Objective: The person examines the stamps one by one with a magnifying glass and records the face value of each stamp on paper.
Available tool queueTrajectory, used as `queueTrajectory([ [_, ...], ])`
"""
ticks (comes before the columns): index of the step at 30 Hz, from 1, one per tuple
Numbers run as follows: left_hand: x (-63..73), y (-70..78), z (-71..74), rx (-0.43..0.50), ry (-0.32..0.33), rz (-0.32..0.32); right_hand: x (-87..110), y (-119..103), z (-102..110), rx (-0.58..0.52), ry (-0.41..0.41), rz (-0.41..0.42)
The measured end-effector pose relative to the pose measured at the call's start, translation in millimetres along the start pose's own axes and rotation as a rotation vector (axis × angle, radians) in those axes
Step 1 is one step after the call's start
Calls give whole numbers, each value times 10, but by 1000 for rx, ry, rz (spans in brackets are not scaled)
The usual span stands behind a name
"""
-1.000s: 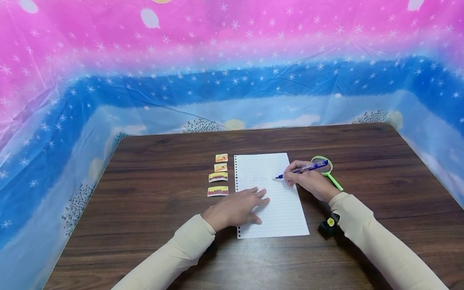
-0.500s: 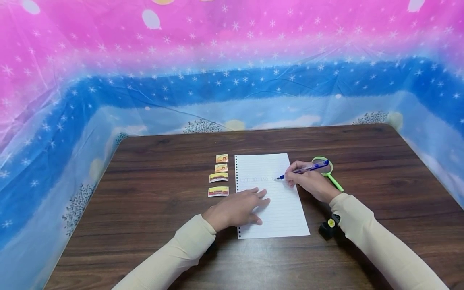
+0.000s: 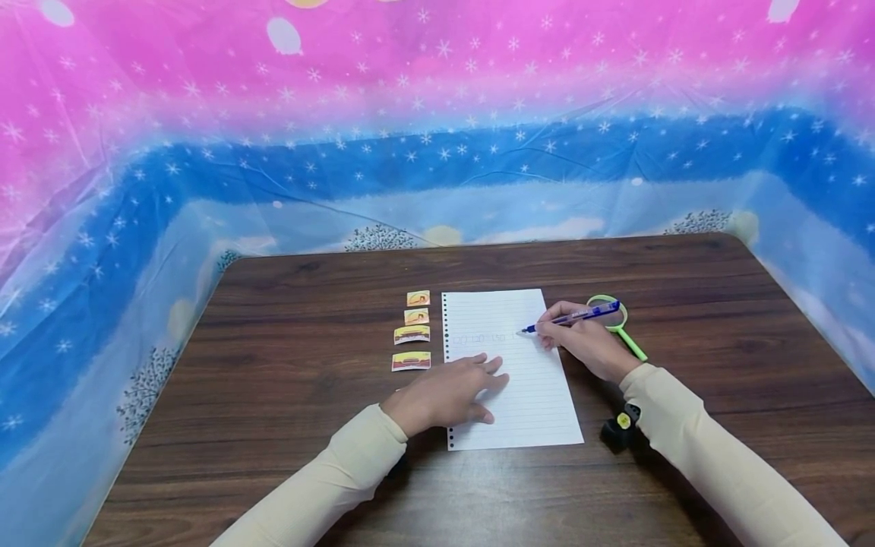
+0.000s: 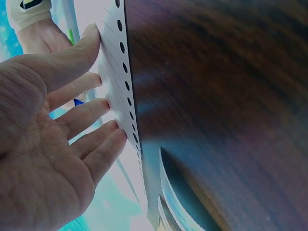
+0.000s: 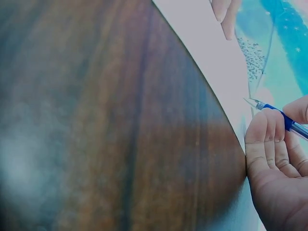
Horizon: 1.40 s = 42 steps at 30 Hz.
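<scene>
A white ruled sheet of paper [image 3: 519, 418] with punched holes down its left edge lies on the table. My left hand [image 3: 451, 389] rests on its lower left part, fingers spread and fairly straight; in the left wrist view the fingertips [image 4: 118, 132] touch the paper by the holes. My right hand [image 3: 588, 346] pinches a blue pen [image 3: 581, 315] at the sheet's right edge. The pen tip is at the paper, at the right end of a faint line of written marks. In the right wrist view, the pen [image 5: 296, 127] is partly hidden by thumb and fingers.
Left of the sheet stands a column of small stamp-like picture cards [image 3: 411, 362], several of them, some curled. A green-rimmed magnifying glass [image 3: 632, 346] lies behind the right hand. A black device [image 3: 617, 433] sits at the right wrist. Patterned cloth [image 3: 410, 167] surrounds the brown table [image 3: 287, 342].
The pen tip has shifted slightly, with small movements of the right hand's fingers. The left hand and sheet stay where they were.
</scene>
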<state>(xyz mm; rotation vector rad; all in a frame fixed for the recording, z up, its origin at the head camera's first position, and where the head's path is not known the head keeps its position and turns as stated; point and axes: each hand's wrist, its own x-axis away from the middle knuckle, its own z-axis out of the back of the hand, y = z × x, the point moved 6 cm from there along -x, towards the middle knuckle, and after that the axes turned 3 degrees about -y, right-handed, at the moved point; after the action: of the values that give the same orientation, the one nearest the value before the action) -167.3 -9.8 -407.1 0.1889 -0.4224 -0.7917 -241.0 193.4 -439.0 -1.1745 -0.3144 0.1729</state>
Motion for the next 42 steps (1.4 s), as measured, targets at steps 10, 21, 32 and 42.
queueTrajectory([
  [10,-9,-16,-23,-5,0,-1,-3,-43,-23,-86,-21,32],
  [21,-12,-9,-21,-11,-2,4,5,-61,-16,-65,-28,52],
  [32,-10,1,-11,-8,-2,8,-2,-60,-11,-45,-36,61],
  [42,-7,-8,-15,1,-7,17,9,-41,1,-64,-2,38],
])
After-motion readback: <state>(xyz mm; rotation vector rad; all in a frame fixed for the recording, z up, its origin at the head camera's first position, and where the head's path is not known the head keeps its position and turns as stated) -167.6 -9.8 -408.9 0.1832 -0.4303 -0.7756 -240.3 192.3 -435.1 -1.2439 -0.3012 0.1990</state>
